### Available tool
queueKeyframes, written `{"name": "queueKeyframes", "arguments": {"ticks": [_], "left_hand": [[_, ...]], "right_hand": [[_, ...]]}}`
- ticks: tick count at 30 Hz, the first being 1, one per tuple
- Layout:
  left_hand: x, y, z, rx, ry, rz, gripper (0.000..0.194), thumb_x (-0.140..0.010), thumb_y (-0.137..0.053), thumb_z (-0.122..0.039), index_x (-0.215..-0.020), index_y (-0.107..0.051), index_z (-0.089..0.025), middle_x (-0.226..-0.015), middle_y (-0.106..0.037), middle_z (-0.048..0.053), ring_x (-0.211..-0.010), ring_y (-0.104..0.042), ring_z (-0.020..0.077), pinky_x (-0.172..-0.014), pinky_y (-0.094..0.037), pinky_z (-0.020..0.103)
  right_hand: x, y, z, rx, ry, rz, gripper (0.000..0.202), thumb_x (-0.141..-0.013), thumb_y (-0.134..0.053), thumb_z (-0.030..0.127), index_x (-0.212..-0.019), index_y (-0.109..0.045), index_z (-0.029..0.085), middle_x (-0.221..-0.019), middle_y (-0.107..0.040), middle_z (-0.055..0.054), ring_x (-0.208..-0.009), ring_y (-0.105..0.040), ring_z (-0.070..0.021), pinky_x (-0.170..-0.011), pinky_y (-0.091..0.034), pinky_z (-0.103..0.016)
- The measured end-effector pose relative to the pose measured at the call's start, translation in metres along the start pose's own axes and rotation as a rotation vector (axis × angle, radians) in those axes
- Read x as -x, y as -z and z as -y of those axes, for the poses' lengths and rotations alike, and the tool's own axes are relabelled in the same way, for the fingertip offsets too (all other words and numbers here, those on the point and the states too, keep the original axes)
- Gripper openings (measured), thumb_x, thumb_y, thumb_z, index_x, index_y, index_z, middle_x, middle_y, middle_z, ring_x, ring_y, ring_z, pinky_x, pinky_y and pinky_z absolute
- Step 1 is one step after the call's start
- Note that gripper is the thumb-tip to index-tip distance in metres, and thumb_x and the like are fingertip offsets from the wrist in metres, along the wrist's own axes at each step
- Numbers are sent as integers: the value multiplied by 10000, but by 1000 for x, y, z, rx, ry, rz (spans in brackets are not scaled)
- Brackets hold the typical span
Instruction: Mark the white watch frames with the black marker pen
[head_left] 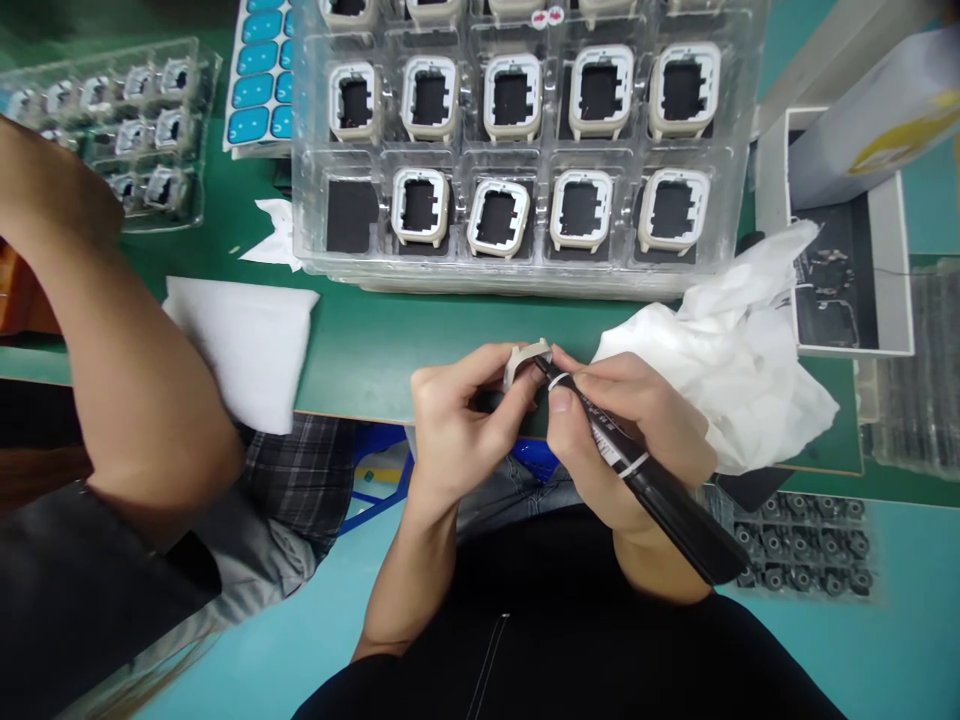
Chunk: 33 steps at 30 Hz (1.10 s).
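My left hand (457, 415) pinches a small cream square frame (523, 358) at the near edge of the green table (375, 340). My right hand (626, 430) grips a black marker pen (660, 490) like a pencil, its tip touching the frame. Behind them stands a clear plastic tray (525, 278) with rows of the same cream frames (499, 215); its front-left pocket (352, 215) holds no frame.
A crumpled white cloth (735, 350) lies right of my hands, a folded white cloth (247, 345) to the left. Another person's arm (127, 330) reaches in at left. A tray of small parts (120, 130), blue stickers (259, 70), a white box (896, 260) and a dark parts tray (810, 545) surround.
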<state>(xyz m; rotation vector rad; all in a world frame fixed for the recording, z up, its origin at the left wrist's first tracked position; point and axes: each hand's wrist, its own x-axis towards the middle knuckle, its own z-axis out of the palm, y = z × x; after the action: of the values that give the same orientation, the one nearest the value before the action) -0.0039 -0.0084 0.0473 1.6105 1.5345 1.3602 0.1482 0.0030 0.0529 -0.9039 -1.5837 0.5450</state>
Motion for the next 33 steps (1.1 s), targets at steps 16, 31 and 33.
{"name": "queueKeyframes", "arguments": {"ticks": [16,31,33], "left_hand": [[1,-3,-2,-10,38,-33,145,-981,-748,-299,-990,-846,-193,-747,-759,17,-616,-624,116,-573,-514,220],[-5,1,-4,273,224,75,113,-916,-823,-278,-969,-833,-179,-803,-793,28,-700,-746,155,-631,-626,224],[-6,3,-6,345,289,110,139,-889,-850,-278,-967,-824,-166,-806,-799,32,-720,-766,168,-631,-644,224]], "right_hand": [[0,-4,2,74,-41,-70,159,-878,-810,179,-967,-713,268,-949,-815,-16,-840,-828,-225,-665,-691,-327],[-3,3,6,42,-134,52,110,-885,-765,158,-951,-744,244,-912,-803,-30,-823,-819,-235,-687,-699,-359],[-5,8,6,24,-196,113,87,-901,-747,166,-894,-748,252,-886,-799,-40,-835,-820,-257,-727,-714,-404]]}}
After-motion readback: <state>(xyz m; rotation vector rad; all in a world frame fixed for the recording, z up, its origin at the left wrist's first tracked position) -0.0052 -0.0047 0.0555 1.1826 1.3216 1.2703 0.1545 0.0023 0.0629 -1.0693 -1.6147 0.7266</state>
